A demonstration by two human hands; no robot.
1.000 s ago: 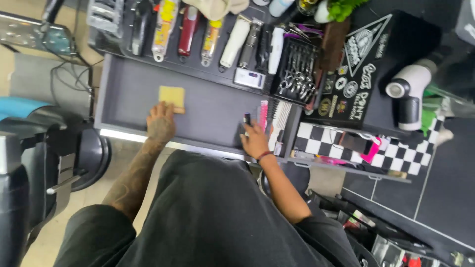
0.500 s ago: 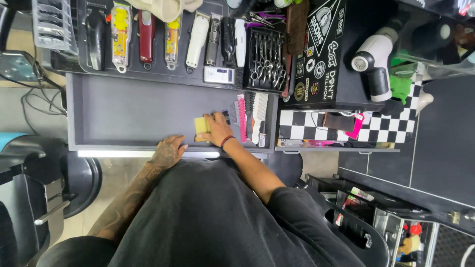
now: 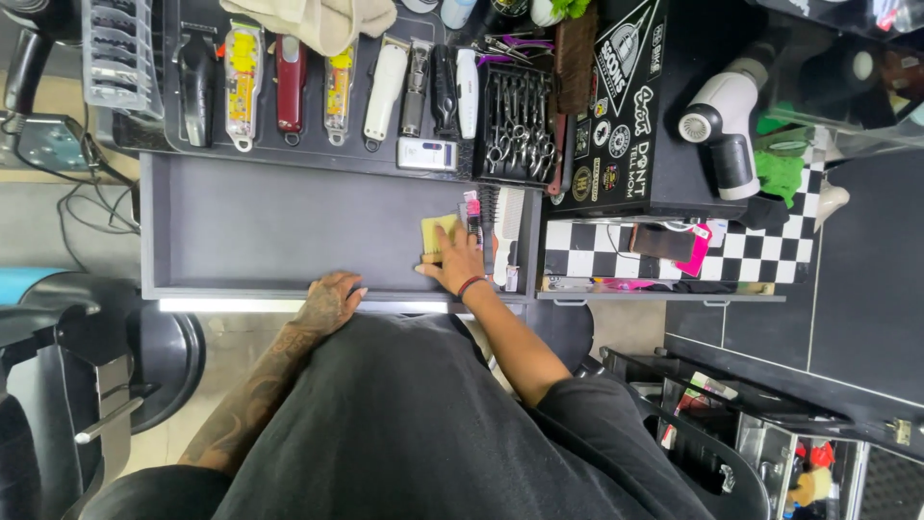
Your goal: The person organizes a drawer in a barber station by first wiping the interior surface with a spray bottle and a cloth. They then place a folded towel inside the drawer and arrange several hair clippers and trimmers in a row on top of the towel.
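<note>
Head view: right hand (image 3: 454,262) has pushed yellow cloth (image 3: 438,234) rightward

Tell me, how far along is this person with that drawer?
Looks done: most of the grey drawer floor lies bare, with combs lined along its right end. In hand: the right hand presses a yellow pad flat on the floor beside those combs, while the left hand rests on the front edge. Left, probably: that last corner, and the drawer stands open.
</note>
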